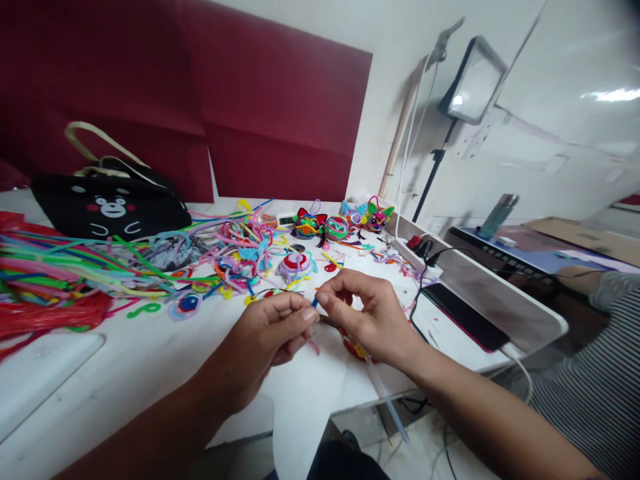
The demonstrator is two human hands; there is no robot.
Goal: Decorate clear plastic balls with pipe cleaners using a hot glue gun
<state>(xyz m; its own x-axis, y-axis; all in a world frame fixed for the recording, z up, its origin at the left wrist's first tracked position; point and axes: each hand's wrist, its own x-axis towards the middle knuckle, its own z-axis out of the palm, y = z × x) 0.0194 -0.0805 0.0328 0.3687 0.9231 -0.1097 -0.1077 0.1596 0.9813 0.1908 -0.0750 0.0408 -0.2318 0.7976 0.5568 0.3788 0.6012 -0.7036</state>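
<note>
A short blue piece of pipe cleaner (315,302) is pinched between my two hands above the white table. My left hand (275,327) is closed, thumb and forefinger together at its left end. From the other side, my right hand (370,317) closes its thumb and fingertips on it. Beneath my right hand lies a red and yellow object (356,349), mostly hidden, with a dark part reaching left. A small pink strand (314,347) shows just below my left fingers. Several finished pipe-cleaner animal heads (337,228) stand farther back.
Loose colourful pipe cleaners (75,260) spread across the left and back. A black bag (113,203) stands behind them. On the right are a phone (465,317), a power strip (417,257) and a lamp (475,80). A clear stick (390,400) overhangs the front edge. A person's striped clothing (595,373) is at far right.
</note>
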